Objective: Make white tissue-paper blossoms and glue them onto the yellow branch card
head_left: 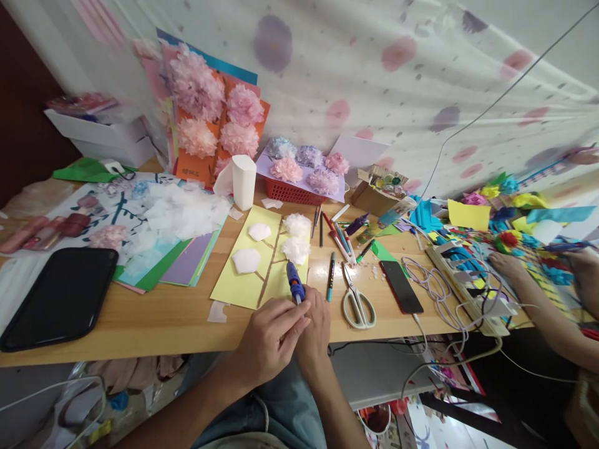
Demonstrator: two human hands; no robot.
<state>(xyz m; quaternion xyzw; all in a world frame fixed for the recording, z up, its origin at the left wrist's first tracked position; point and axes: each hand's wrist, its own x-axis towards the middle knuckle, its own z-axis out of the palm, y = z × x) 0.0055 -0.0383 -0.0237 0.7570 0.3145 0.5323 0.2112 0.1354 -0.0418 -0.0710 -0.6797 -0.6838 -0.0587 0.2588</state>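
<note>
While both hands are held together over the front edge of the table (182, 327), the blue glue gun (294, 279) is gripped by the right hand (317, 319). Its rear end is met by the fingers of the left hand (267, 337); whether it is clamped there cannot be told. The nozzle is pointed at the yellow card (239, 289), just below two white flowers (296, 250). Nearer the table's right end, scissors (355, 295) are laid beside a phone (401, 287).
</note>
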